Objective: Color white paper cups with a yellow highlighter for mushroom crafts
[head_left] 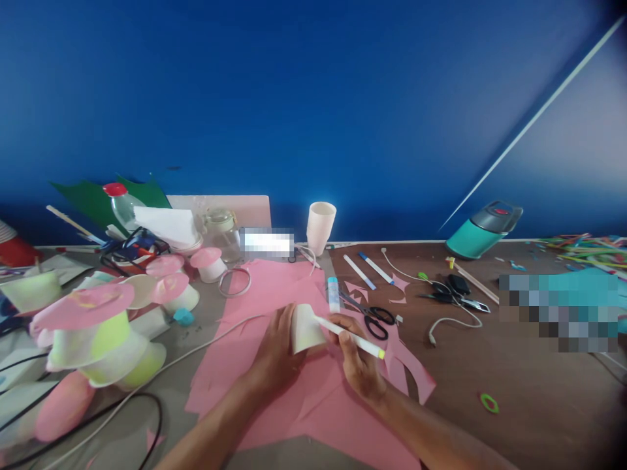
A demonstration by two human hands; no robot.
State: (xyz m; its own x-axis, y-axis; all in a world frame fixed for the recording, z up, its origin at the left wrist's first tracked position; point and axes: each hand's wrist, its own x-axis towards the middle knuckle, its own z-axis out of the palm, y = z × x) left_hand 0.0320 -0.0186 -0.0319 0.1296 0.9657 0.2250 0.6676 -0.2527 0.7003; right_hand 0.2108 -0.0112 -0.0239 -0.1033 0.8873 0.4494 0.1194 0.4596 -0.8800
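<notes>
Over the sheets of pink paper [264, 405], my left hand [277, 349] is wrapped round a white paper cup [306, 328] tipped on its side. A white marker [360, 338] with a yellow end is pinched in my right hand [357, 365], its other end at the cup's wall. Just beyond the cup stands a glue stick [334, 295] with a blue cap. Black-handled scissors [375, 318] lie to the right of it, among pink paper scraps [356, 288].
At left, several cups with pink paper discs [171, 287] crowd the table beside a glass jar [221, 235]. A tall white cup [321, 228] stands at the back. Two markers [360, 271], a teal bottle [482, 232] and a white cable [455, 320] are on the right.
</notes>
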